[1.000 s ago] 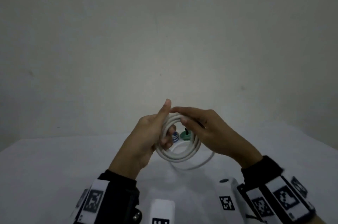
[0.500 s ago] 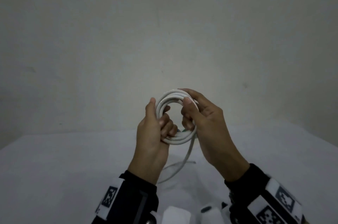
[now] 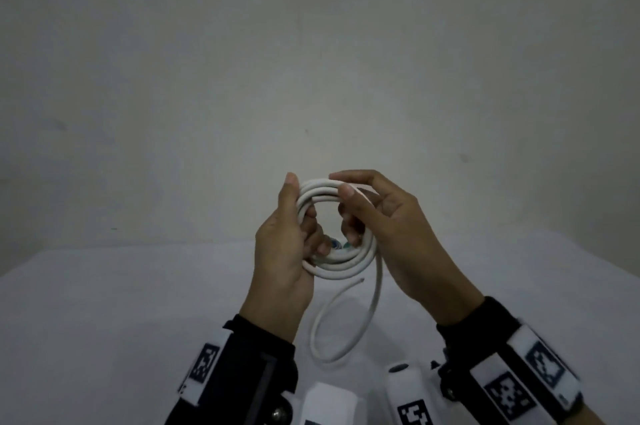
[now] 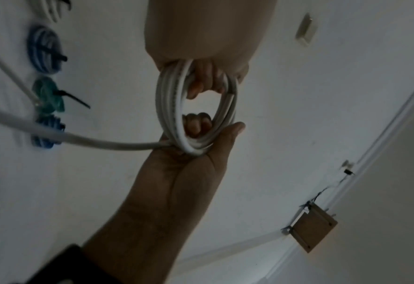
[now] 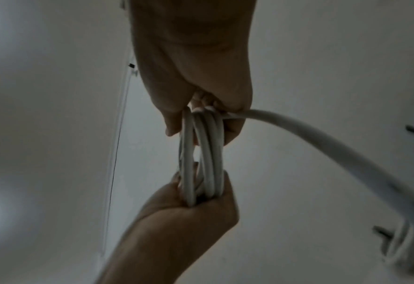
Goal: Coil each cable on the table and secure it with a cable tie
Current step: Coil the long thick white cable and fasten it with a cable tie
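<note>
Above the white surface point(image 3: 104, 320), which ran back to a plain pale wall point(image 3: 311, 43), the person held a white cable coil point(image 3: 337, 263) up in both hands. The left hand point(image 3: 284, 251) gripped the coil's left side, thumb up along the outer turns and fingers point(image 3: 320, 244) curled through the middle. The right hand point(image 3: 398, 230) grasped the coil's top and right side, thumb pressed on the upper turns and fingers hooked through the opening from the far side. From the coil's lower right a loose tail of cable point(image 3: 346, 331) hung down, curved into one open loop below the coil, and ended in a free tip point(image 3: 360, 280) just under the coil's bottom edge. On the surface beyond the coil, in the left wrist view, lay finished bundles: a blue cable bundle point(image 4: 44, 50) and a green one point(image 4: 48, 94), each cinched with a black cable tie point(image 4: 75, 100). A further blue bundle point(image 4: 46, 132) sat beside the green.
</note>
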